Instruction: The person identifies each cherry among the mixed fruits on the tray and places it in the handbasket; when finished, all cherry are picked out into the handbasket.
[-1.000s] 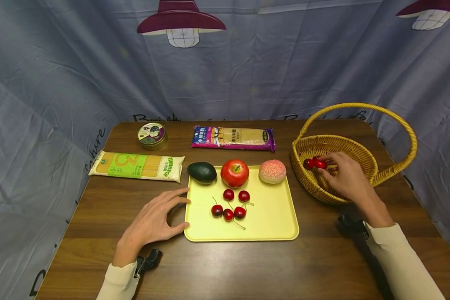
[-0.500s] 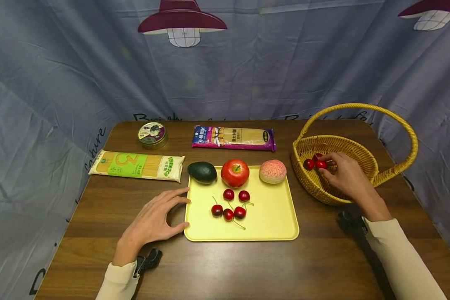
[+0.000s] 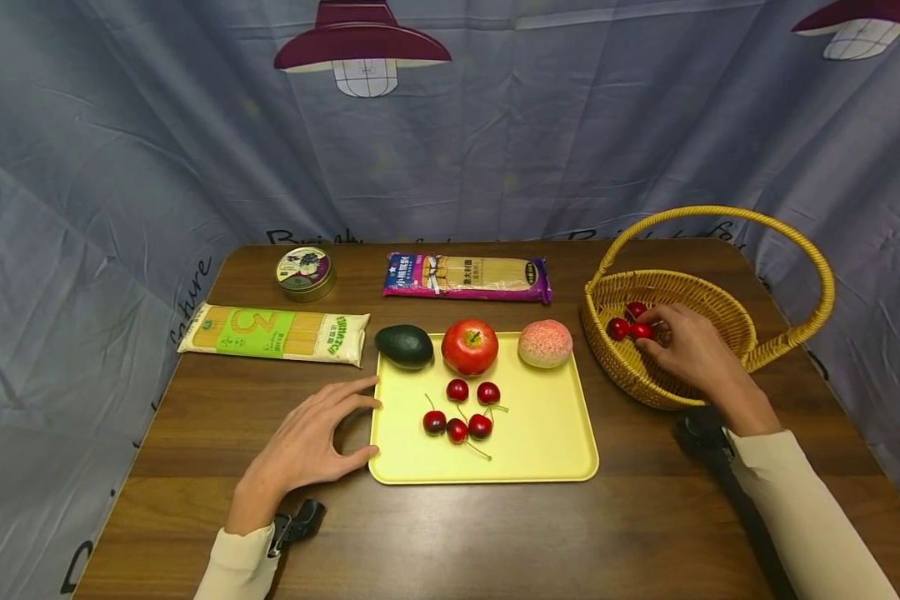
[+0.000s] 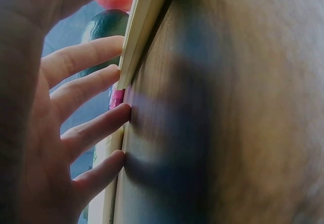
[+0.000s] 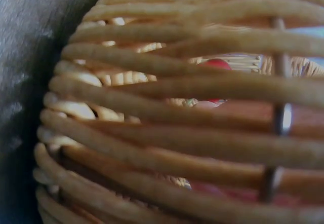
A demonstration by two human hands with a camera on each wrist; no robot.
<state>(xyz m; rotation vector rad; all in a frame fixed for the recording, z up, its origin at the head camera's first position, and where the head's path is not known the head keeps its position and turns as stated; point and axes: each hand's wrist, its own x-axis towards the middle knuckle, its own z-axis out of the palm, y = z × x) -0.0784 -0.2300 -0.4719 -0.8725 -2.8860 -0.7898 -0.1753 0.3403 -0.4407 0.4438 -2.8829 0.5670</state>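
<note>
My left hand (image 3: 303, 437) rests at the left edge of the yellow tray (image 3: 547, 450), fingers spread and fingertips touching the rim. In the left wrist view the fingers (image 4: 96, 92) reach toward the tray's side (image 4: 142, 26). My right hand (image 3: 693, 350) is inside the wicker basket (image 3: 615, 375), index finger and thumb pinching a red cherry (image 3: 641, 331). Two more cherries lie beside it, one to the left (image 3: 618, 328) and one behind (image 3: 635, 311). In the right wrist view the basket's weave (image 5: 167, 92) covers most of the hand.
On the tray are several stemmed cherries (image 3: 457, 430), an apple (image 3: 470, 347), a peach (image 3: 545, 343) and an avocado (image 3: 405, 347). Two pasta packs, one green (image 3: 273, 332) and one purple (image 3: 467, 277), and a round tin (image 3: 305, 273) lie behind. The basket's handle (image 3: 813, 258) arches high.
My right hand and its cherry have moved slightly down in the basket, and the cherry behind shows more fully. The left hand has not moved.
</note>
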